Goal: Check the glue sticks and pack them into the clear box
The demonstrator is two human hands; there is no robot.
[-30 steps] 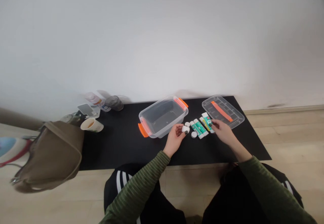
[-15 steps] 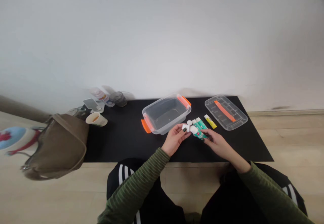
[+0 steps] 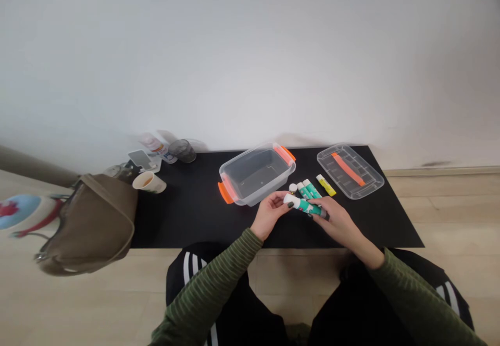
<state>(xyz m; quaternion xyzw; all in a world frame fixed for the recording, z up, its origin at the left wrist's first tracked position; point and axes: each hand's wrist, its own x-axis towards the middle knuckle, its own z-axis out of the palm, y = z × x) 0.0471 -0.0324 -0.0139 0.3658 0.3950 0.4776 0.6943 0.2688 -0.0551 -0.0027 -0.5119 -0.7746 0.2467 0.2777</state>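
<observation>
Quick look at the grip: a teal-and-white plastic glue stick (image 3: pixel 305 207) lying sideways between both hands, over a matte black desk mat (image 3: pixel 187 226). Left hand (image 3: pixel 269 213) mostly closed, fingers wrapped around the stick's white end. Right hand (image 3: pixel 339 226) pinched on the other end, with a dark tip poking out just past the fingers. Firm two-handed hold by the look of it, both hands close together and neither one open.

Just beyond the grip, toward the wall: two more teal-and-white glue sticks (image 3: pixel 308 189) side by side, with a small round white cap (image 3: pixel 292 187) right next to them. A bit further right, a slim yellow glue stick (image 3: pixel 325 185). Past the left hand, a clear plastic storage box with orange clip handles (image 3: pixel 250 192), sitting on the mat. Past the right hand, a clear ribbed plastic lid with an orange strip (image 3: pixel 349 171), lying flat.
</observation>
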